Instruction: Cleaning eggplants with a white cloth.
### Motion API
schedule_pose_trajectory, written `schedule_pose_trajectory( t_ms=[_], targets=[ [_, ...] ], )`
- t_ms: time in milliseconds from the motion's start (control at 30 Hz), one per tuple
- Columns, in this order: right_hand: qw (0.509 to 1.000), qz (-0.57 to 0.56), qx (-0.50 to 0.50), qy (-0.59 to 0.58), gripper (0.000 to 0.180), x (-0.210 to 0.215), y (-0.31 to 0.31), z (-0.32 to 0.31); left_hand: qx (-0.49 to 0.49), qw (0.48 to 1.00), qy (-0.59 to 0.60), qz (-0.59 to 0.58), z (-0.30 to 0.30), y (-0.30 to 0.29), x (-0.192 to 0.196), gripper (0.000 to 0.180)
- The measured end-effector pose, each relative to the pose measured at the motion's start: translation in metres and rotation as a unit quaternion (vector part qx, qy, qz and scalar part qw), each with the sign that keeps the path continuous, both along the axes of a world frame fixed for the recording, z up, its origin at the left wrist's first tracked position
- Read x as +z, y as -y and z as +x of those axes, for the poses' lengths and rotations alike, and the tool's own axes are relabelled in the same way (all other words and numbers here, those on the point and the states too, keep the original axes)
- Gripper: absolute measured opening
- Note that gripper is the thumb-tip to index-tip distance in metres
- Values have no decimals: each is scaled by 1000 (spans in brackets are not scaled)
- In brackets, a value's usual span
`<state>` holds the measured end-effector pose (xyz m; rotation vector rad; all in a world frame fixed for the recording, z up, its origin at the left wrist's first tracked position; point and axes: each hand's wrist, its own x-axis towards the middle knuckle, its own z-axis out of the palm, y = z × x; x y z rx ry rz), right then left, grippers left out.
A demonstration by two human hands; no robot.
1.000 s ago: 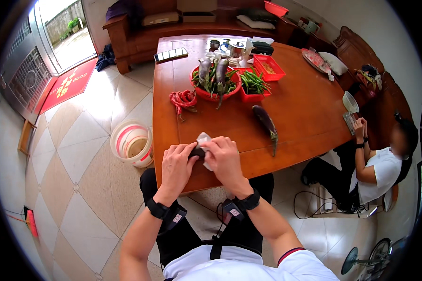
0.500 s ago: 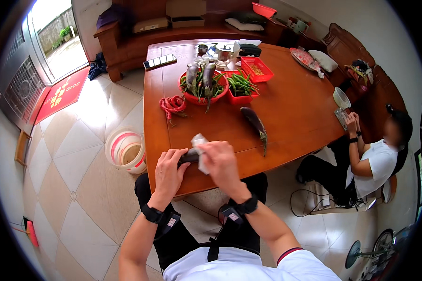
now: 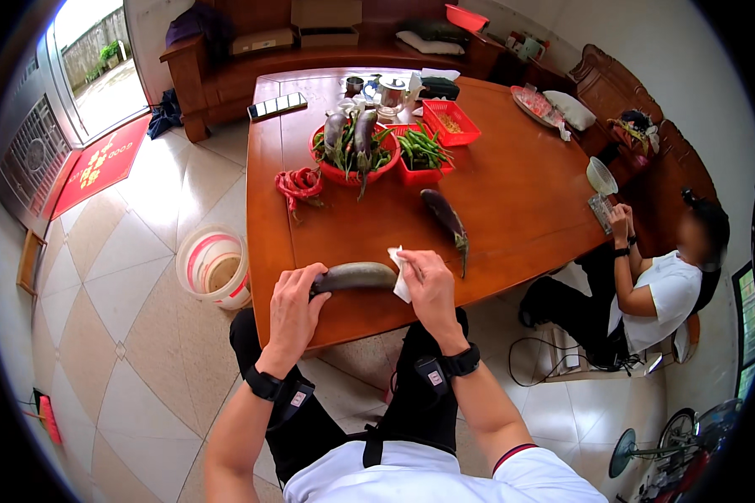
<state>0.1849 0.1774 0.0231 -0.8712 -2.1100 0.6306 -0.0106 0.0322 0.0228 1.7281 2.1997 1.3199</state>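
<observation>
- Your left hand (image 3: 294,306) grips the stem end of a dark eggplant (image 3: 354,277), fingers curled round it, thumb side toward you.
- Your right hand (image 3: 430,289) sits at the other end, fingers closed on a white cloth (image 3: 398,270) pressed against the eggplant's tip.
- The eggplant lies crosswise near the front edge of the wooden table (image 3: 520,193), right in front of you, between your two hands.
- Change from a second ago: the hands were then bunched together over the eggplant with the cloth on top; now they stand apart, and most of the eggplant's length shows between them.
- Half a second back the cloth was near the middle of the eggplant; now it sits at the right end.
- A second eggplant (image 3: 445,214) lies loose on the table beyond your right hand, same spot as before.
- Farther back: a red bowl (image 3: 344,172) with eggplants and greens, a red basket (image 3: 424,163) of green peppers just beside it, a red net bag (image 3: 300,184) to their left. No shift in these.
- A pale bucket (image 3: 214,268) stands on the tiled floor left of the table.
- Another person (image 3: 654,285) sits at the table's right side, hands up by the edge, as earlier.
</observation>
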Motion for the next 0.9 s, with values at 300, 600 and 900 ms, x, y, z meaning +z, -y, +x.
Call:
schedule_pose_trajectory(
  t_ms=[300, 600, 900],
  targets=[
    [978, 190, 65, 58, 23, 2, 46, -67, 8, 1000, -9, -11, 0, -3, -9, 44],
    [996, 51, -15, 67, 19, -13, 8, -1, -1, 1000, -3, 2, -2, 2, -6, 43],
    [989, 141, 36, 16, 20, 15, 32, -49, 7, 1000, -16, 3, -1, 0, -12, 43]
  ],
)
